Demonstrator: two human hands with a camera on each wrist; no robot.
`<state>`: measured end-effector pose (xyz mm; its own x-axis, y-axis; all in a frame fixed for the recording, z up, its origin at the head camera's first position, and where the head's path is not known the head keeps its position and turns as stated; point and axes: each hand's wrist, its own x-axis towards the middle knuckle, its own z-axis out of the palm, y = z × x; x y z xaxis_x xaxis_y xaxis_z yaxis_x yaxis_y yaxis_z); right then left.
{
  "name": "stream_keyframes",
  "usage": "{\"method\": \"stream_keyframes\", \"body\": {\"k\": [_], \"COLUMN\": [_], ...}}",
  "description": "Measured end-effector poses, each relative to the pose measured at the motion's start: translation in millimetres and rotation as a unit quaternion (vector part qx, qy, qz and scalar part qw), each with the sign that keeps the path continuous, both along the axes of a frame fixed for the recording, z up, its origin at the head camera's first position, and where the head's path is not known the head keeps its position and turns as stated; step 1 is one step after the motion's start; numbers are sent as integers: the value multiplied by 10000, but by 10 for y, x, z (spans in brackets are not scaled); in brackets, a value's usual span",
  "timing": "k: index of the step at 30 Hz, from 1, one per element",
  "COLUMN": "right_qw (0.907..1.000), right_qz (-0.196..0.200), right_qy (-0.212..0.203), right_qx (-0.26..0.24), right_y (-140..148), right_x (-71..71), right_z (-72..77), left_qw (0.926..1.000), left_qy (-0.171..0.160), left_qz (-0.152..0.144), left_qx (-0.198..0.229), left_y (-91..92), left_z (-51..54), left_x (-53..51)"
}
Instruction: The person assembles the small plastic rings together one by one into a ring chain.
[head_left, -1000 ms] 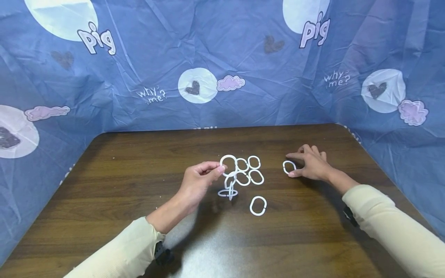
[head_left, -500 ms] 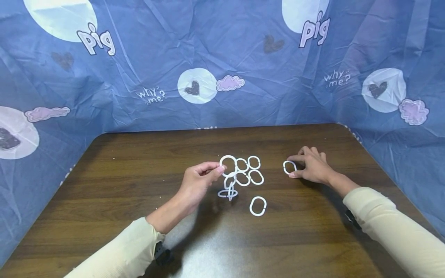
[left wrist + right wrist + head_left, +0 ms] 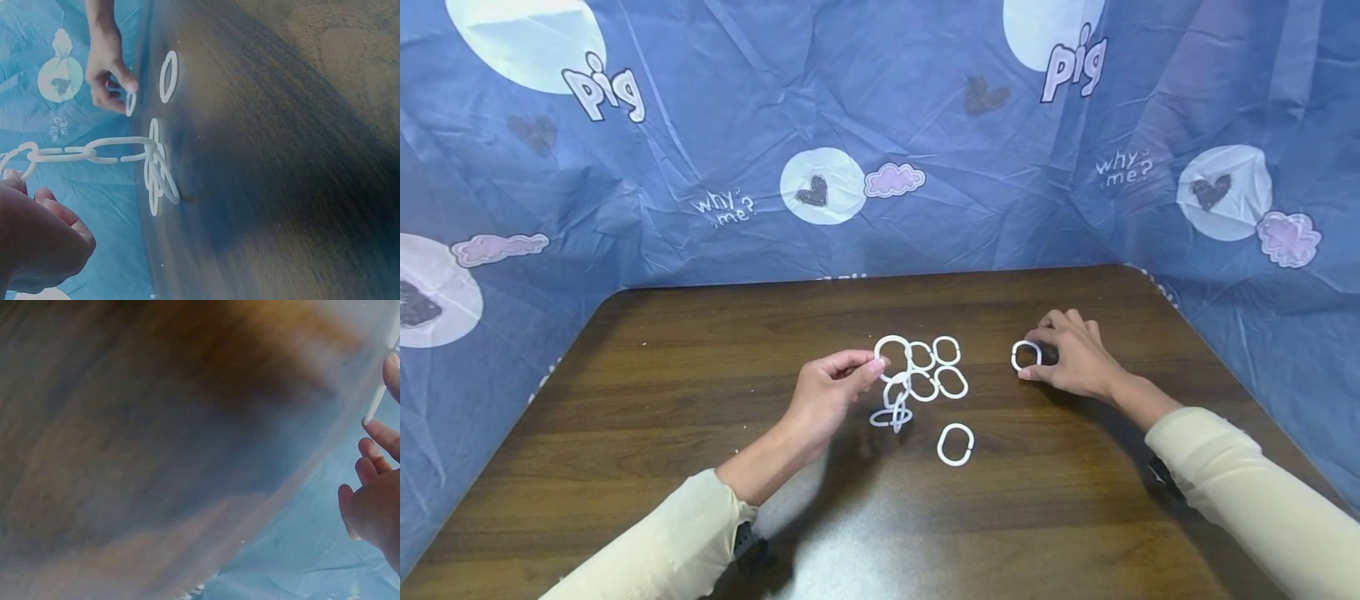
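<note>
In the head view, my left hand (image 3: 822, 398) pinches the top white plastic chain link (image 3: 892, 337) between thumb and fingers. Several joined links hang below it, and in the left wrist view this chain (image 3: 62, 156) stretches away from the left hand (image 3: 47, 240). Over at the right, my right hand (image 3: 1078, 360) pinches a single white link (image 3: 1014, 357) between thumb and index finger. The right wrist view catches the same link (image 3: 376, 403) edge-on at the right hand's (image 3: 378, 509) fingertips. How high it stands off the table cannot be told.
Just right of the chain, several loose white links (image 3: 940, 392) lie grouped on the dark wooden table (image 3: 700, 350). Another loose link (image 3: 941, 446) lies nearer the front. Blue printed cloth (image 3: 880, 233) hangs behind the table and along its sides.
My right thumb and index finger have come together on the single link, which now looks more upright and a little shifted. The left hand and the chain have hardly moved.
</note>
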<state>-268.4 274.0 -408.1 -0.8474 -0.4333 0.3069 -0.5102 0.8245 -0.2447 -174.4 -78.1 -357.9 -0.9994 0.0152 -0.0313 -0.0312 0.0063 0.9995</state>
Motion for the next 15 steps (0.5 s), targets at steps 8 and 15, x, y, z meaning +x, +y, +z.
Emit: {"method": "stream_keyframes", "body": {"k": [8,15], "right_qw": [9980,9946], "right_qz": [210,442], "right_qy": [253,320], "right_qx": [-531,-879], "right_y": [-95,-227], "right_x": [58,155], "right_z": [165,303], "left_qw": [9999,9999], "left_qy": [-43,-26], "left_qz": [28,42], "left_qx": [-102,-102], "left_y": [2,9], "left_z": [3,13], "left_x": [4,13]}}
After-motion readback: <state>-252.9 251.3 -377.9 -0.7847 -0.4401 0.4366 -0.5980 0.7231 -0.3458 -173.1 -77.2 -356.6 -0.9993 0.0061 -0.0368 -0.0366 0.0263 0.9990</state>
